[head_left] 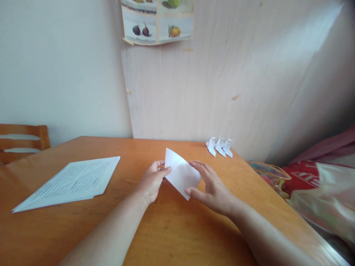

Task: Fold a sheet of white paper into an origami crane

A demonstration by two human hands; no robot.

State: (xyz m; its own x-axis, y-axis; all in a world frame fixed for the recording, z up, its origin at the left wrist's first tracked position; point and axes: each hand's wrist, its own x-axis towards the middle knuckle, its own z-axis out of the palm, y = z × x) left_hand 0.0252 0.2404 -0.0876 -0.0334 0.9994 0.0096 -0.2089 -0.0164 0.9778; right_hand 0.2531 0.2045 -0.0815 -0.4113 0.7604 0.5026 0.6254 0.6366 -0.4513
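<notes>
A white folded sheet of paper (181, 172) stands tilted on the orange wooden table (172, 229), held between both hands. My left hand (152, 181) pinches its left edge between thumb and fingers. My right hand (211, 186) rests against the right side, thumb at the lower corner and fingers spread along the upper edge. Three small folded paper figures (219, 146) stand in a row at the table's far edge, beyond my right hand.
A stack of printed sheets (72, 182) lies on the left of the table. A wooden chair back (23, 142) shows at far left. Plastic bags (310, 188) sit off the table's right edge. A wood panel with a fruit poster (157, 22) stands behind.
</notes>
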